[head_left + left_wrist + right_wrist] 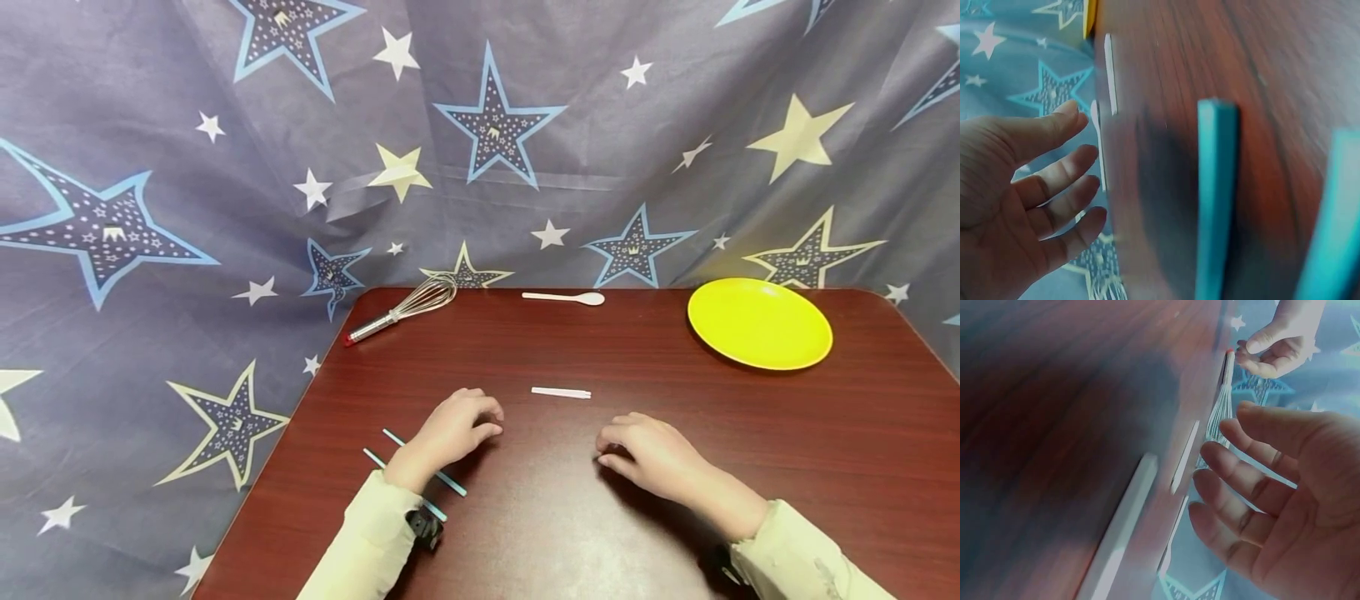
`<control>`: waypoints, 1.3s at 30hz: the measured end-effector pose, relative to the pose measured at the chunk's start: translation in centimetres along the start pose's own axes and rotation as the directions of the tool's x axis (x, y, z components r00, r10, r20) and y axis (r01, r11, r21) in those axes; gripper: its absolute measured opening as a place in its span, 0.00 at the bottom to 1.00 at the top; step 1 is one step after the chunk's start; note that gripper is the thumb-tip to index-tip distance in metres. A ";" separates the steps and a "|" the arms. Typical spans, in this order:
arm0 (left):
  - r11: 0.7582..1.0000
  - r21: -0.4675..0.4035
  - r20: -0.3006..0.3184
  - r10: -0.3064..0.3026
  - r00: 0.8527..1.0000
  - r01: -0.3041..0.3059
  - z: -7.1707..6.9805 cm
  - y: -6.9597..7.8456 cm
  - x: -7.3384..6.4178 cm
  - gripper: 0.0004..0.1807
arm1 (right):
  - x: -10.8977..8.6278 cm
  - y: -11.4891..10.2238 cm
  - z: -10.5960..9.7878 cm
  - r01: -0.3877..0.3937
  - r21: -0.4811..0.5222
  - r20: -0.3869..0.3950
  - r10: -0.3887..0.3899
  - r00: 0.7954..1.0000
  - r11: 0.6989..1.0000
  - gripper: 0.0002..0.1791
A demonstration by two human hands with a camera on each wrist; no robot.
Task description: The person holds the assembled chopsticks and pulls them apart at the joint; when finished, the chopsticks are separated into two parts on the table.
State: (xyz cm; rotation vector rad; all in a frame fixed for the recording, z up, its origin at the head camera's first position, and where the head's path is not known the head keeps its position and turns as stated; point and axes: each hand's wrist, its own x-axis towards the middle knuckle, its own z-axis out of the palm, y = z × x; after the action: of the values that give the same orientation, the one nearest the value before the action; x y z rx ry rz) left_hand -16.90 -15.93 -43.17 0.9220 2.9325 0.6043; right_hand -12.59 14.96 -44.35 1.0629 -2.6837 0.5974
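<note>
Relaxed and empty, the left hand (pixel 457 425) and right hand (pixel 654 457) appear over a desk (pixel 637 350); the left forearm (pixel 408 467) partly hides two blue sticks (pixel 1215 200), and a pale bar (pixel 1119 531) is cut off.

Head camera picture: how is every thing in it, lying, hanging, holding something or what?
Left hand: loosely curled, holding nothing.
Right hand: loosely curled, holding nothing.
Blue sticks: lying apart, partly hidden.
White strip: lying down, one piece or two unclear.
White spoon: lying down.
Whisk: lying down.
Yellow plate: lying face up.
Starry cloth: hanging, wrinkled.
</note>
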 end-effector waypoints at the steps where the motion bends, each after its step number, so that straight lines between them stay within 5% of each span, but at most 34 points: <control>1: 1.000 -0.011 0.000 -0.004 1.000 0.004 -0.1 -0.3 -0.4 0.05 | 0.3 -0.3 0.1 0.005 0.004 0.005 -0.005 1.000 1.000 0.07; 18: 0.991 0.023 -0.071 -0.128 0.989 0.130 -2.3 -5.2 -6.7 0.16 | 5.3 -5.3 2.0 0.104 0.071 0.124 -0.112 0.986 0.992 0.08; 25: 0.968 0.054 -0.064 -0.241 0.968 0.245 -2.3 -6.8 -8.7 0.21 | 7.2 -7.2 3.6 0.109 0.110 0.183 -0.128 0.975 0.988 0.09; 39: 0.974 0.181 -0.139 -0.112 0.984 0.136 -1.5 -7.2 -9.2 0.15 | 8.8 -9.3 6.1 0.068 0.145 0.265 -0.105 0.959 0.987 0.17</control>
State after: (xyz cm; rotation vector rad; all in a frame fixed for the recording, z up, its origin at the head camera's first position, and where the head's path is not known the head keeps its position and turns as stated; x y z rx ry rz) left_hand -13.42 -26.91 -45.39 0.7293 3.1783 0.3973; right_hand -12.79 0.78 -44.29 1.3839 -2.8408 0.6683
